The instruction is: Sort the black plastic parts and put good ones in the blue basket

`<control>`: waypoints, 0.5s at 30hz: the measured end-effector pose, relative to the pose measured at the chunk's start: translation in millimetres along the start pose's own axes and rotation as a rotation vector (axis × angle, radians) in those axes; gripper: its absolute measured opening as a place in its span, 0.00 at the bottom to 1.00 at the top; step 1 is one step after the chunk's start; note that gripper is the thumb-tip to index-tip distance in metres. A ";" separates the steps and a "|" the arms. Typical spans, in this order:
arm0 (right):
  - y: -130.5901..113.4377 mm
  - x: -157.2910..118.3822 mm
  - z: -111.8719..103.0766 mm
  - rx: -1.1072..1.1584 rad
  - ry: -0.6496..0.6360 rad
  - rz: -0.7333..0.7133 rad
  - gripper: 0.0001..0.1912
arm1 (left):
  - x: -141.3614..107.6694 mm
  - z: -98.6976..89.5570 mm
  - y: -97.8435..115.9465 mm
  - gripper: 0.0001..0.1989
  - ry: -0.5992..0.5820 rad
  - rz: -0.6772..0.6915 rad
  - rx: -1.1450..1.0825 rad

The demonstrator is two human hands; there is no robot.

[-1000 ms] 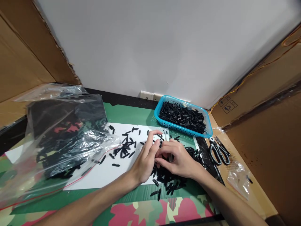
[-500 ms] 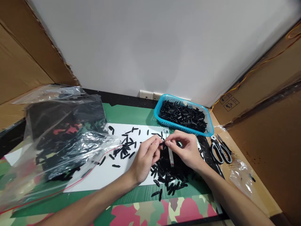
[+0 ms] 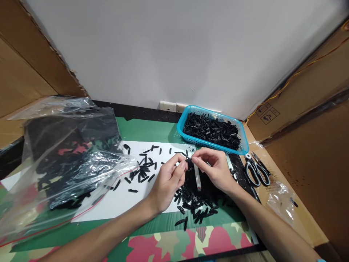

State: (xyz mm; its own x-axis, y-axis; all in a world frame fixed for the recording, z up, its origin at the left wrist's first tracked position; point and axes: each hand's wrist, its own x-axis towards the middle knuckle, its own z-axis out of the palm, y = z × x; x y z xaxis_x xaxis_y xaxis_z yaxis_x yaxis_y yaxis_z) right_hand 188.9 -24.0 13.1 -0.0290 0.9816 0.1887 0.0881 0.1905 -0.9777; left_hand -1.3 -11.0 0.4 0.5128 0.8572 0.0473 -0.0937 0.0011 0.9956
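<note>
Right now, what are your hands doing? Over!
Left hand, right hand: fingertips pinched together. Small black piece between them. Clutter underneath: loose black pieces, pale strip.

A wall (image 3: 163, 54) stands behind the bench (image 3: 148, 128), with cardboard (image 3: 35, 62) to its left and right. On the bench, a large bag (image 3: 89, 180) lies at left, overlapping a paper sheet (image 3: 122, 204) in the middle. Strips (image 3: 143, 169) lie scattered on the sheet; a heap (image 3: 191, 202) spreads over its right edge. Behind the heap sits a basket (image 3: 245, 142) holding more strips. Right of the heap lie scissors (image 3: 256, 174), a small bag (image 3: 280, 202) before them.
</note>
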 end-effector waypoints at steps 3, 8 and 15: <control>0.5 0.6 -0.5 0.024 -0.002 -0.005 0.15 | -0.1 0.3 1.6 0.15 0.009 -0.010 0.004; -1.6 0.0 -0.5 -0.022 -0.048 0.000 0.17 | 0.0 0.0 1.9 0.17 0.020 -0.005 0.017; -3.0 0.1 -0.4 -0.069 -0.047 -0.021 0.17 | 1.4 1.3 4.0 0.21 0.017 -0.028 -0.003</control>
State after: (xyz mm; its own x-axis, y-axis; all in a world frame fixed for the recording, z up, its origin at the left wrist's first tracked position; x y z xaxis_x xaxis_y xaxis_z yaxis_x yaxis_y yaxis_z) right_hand 189.1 -24.4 16.1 -0.0784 0.9761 0.2025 0.1551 0.2126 -0.9647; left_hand 0.2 -10.5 4.5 0.5010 0.8652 0.0185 -0.0826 0.0265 0.9962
